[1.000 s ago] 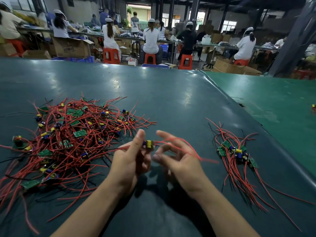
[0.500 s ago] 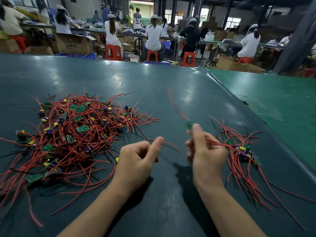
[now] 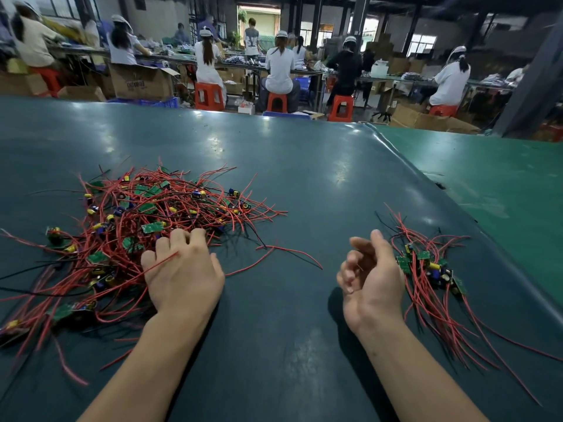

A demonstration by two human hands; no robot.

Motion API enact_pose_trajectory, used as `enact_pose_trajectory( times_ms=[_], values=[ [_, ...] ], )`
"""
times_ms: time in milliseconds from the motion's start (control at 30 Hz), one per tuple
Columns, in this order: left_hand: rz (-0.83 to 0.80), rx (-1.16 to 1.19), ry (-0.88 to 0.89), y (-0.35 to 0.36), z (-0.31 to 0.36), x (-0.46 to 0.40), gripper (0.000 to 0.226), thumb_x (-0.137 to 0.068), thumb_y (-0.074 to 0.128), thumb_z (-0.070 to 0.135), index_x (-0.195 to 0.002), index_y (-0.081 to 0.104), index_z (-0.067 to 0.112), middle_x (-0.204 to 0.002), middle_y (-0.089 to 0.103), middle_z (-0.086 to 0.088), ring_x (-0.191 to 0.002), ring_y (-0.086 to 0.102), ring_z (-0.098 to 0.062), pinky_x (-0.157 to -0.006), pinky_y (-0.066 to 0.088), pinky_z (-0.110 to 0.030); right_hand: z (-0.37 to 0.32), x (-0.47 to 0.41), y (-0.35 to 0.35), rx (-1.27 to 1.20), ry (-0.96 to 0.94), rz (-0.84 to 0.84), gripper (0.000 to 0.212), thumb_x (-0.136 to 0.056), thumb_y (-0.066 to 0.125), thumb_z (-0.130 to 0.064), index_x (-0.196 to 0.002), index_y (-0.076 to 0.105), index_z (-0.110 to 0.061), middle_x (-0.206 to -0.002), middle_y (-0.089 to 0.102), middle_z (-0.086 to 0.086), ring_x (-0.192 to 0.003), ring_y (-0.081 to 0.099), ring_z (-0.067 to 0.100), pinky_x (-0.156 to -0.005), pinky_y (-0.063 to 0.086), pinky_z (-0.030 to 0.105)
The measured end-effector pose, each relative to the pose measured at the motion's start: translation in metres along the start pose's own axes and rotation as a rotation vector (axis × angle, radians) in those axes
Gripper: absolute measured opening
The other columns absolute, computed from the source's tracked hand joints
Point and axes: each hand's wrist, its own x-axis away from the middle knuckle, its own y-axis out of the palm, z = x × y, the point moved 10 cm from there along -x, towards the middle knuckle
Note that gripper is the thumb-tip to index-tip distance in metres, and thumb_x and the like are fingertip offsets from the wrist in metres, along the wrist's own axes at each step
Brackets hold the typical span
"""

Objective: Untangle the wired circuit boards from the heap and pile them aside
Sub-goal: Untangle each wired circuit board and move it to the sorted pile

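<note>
Sorting barely begun: large heap [image 3: 146,236] of red-wired circuit boards lying on the worktop [image 3: 304,184], left hand [image 3: 182,275] reaching in, its fingers [image 3: 176,239] curling among wires, grip unclear; right hand [image 3: 370,278] hanging loose, empty, beside small sorted pile [image 3: 429,269].

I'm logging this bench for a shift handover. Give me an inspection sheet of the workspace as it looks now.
Surface: dark green mat, glossy; a lighter green table adjoins.
Job's things: tangled heap on the left; small sorted pile on the right.
Clutter: nothing seen.
Grippers: left hand reaches into the heap, fingertips hidden; right hand loosely curled, empty, beside the pile.
Cables: red wires everywhere, some black; one red wire crosses the left hand.
Surroundings: seated workers, red stools, cardboard boxes.
</note>
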Motion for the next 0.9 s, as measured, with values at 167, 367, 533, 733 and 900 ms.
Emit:
enact_pose_trajectory(
  times_ms=[167,367,533,733,900],
  values=[
    [0.047,0.063,-0.011,-0.009,-0.001,0.000,0.015,-0.091,0.059,0.025,-0.098,0.072,0.021,-0.096,0.069,-0.005,-0.095,0.061,-0.030,-0.083,0.034,-0.040,0.003,0.002,0.002,0.038,0.036,-0.045,0.029,-0.096,0.052,-0.025,-0.074,0.060,-0.008,-0.052,0.048,0.000,-0.034,0.036,0.011,-0.033,0.019,0.016],
    [0.374,0.484,0.215,-0.047,0.014,0.017,0.010,-0.086,0.071,0.005,-0.095,0.075,0.005,-0.088,0.072,-0.013,-0.083,0.063,-0.038,-0.080,0.048,-0.046,0.006,0.007,0.015,0.278,-0.015,-0.197,0.030,-0.097,0.054,-0.023,-0.072,0.064,-0.010,-0.051,0.050,0.002,-0.036,0.035,0.012,-0.037,0.022,0.016],
    [0.577,0.709,0.615,-0.085,0.051,0.058,0.010,-0.090,0.067,0.007,-0.093,0.075,0.002,-0.088,0.070,-0.007,-0.076,0.060,-0.028,-0.073,0.049,-0.042,0.013,0.027,0.045,0.718,-0.260,-0.473,0.025,-0.088,0.068,-0.006,-0.106,0.063,-0.023,-0.077,0.059,0.001,-0.049,0.045,0.015,-0.046,0.041,0.024],
    [0.368,0.899,0.971,-0.078,0.098,0.096,0.015,-0.077,0.071,-0.006,-0.091,0.075,-0.002,-0.086,0.070,-0.008,-0.069,0.059,-0.026,-0.068,0.049,-0.031,0.017,0.046,0.064,1.004,-0.508,-0.700,0.044,-0.081,0.064,0.001,-0.121,0.068,-0.018,-0.109,0.069,0.000,-0.091,0.065,0.012,-0.085,0.048,0.019],
    [0.229,1.003,1.047,-0.068,0.116,0.110,0.019,-0.080,0.071,-0.002,-0.099,0.073,-0.002,-0.092,0.069,-0.008,-0.081,0.062,-0.023,-0.076,0.051,-0.032,0.031,0.038,0.056,0.716,-0.202,-0.659,0.024,-0.079,0.064,-0.007,-0.099,0.075,-0.014,-0.093,0.071,-0.002,-0.089,0.069,0.014,-0.082,0.054,0.024]
  ],
)
